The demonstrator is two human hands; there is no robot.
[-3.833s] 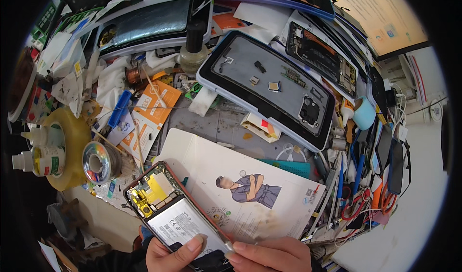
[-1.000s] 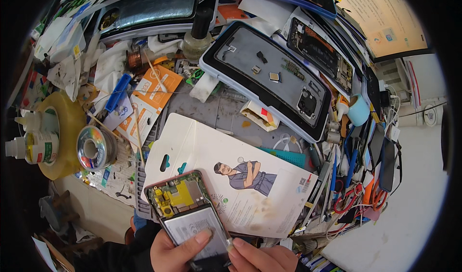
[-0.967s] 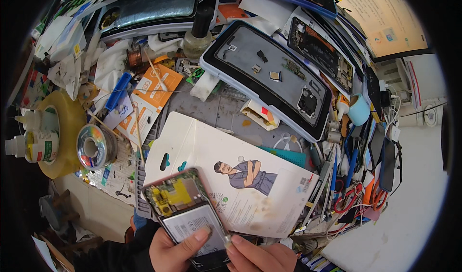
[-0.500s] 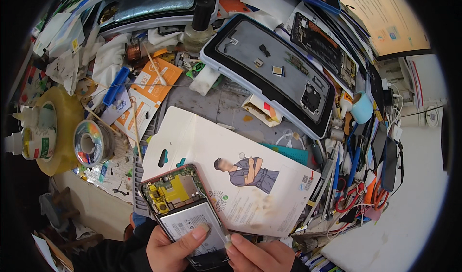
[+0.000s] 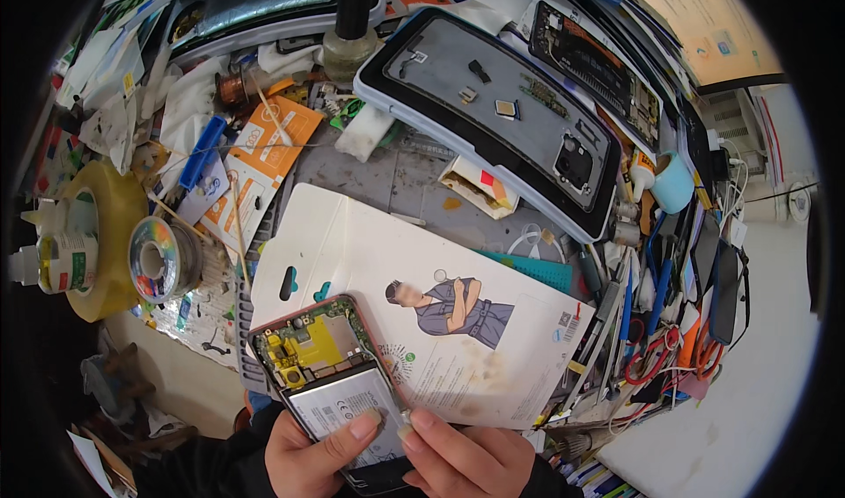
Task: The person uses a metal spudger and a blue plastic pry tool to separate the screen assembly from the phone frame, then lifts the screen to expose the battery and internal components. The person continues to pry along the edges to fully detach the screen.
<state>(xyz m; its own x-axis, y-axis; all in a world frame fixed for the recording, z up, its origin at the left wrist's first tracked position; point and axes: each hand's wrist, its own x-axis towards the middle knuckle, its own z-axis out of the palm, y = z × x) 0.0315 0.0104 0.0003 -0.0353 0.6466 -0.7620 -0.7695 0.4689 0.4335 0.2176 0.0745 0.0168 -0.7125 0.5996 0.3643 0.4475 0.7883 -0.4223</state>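
Observation:
An opened smartphone (image 5: 339,392) lies tilted in my left hand (image 5: 321,454), its back cover off. The thumb rests on the silver battery (image 5: 339,410), and the other fingers are hidden beneath the phone. Above the battery a circuit board with yellow film (image 5: 321,348) shows. My right hand (image 5: 466,458) is closed in a pinch against the phone's right edge, beside the battery. A small pale bit shows at its fingertips, too small to name. Under the phone's upper part lies a white printed card box (image 5: 493,383) with a drawn figure.
Beyond the box stands a pale-edged tray (image 5: 493,102) with small phone parts on it. A solder wire spool (image 5: 158,260) and yellow tape roll (image 5: 106,243) are at left. Tweezers, red-handled scissors (image 5: 647,361) and other tools crowd the right. A black-capped bottle (image 5: 350,40) stands at the back.
My right hand has slid slightly up and left along the phone's edge, its fingers still pinched. The left hand keeps its hold. The whole view has shifted a little.

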